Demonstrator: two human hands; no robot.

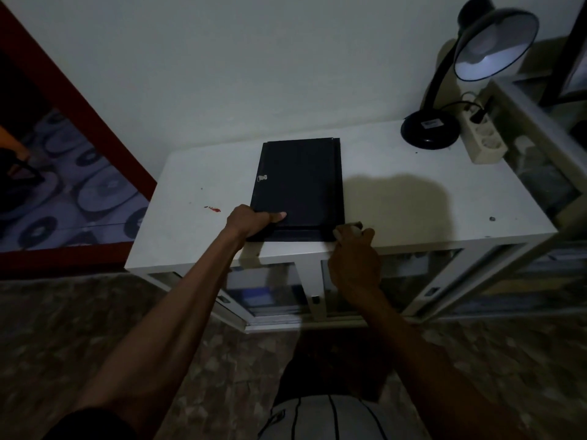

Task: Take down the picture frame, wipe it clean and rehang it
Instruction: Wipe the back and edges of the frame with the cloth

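White cabinet top (pixel 397 198), dim: picture frame (pixel 298 188) lies face-down (hanger clip showing). Left hand (pixel 251 222) grips its near-left corner; right hand (pixel 354 249) curls round something small, unclear, at near-right corner.

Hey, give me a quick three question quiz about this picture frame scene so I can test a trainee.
1. True or false: the picture frame lies back side up on the white cabinet.
2. Which hand grips the frame's near left corner? A) left hand B) right hand
3. What stands at the cabinet's far right corner, beside the power strip?

Key: 1 true; 2 A; 3 the desk lamp.
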